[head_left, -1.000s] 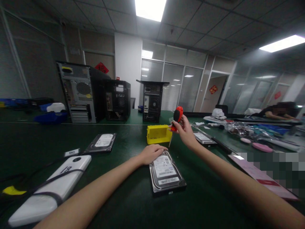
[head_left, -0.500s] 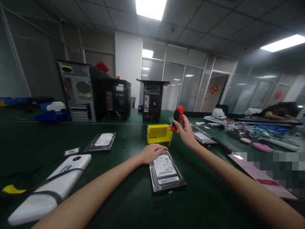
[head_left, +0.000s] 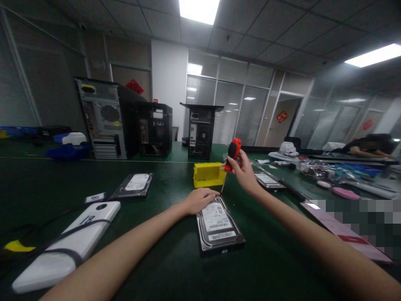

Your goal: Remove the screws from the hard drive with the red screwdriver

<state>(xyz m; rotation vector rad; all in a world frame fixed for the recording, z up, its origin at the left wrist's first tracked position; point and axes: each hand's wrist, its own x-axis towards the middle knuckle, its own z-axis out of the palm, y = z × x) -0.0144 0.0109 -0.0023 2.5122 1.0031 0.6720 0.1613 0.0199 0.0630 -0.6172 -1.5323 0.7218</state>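
Note:
A silver and black hard drive (head_left: 217, 225) with a white label lies flat on the green table (head_left: 169, 267). My left hand (head_left: 200, 200) rests on its far left corner, fingers together over the edge. My right hand (head_left: 242, 169) is closed around the red and black handle of a screwdriver (head_left: 234, 150). The thin shaft points down to the drive's far right corner; whether the tip touches a screw is too small to tell. Just behind the drive stands a yellow open-fronted bin (head_left: 209, 174).
Other hard drives lie at the left (head_left: 134, 185) and right (head_left: 268, 180). A white power bank (head_left: 70, 242) with black cables is at the near left. Computer cases (head_left: 108, 121) stand behind. A person (head_left: 369, 146) leans on a table far right.
The camera view has shifted very slightly. Both hands and the screwdriver hold nearly the same positions over the hard drive.

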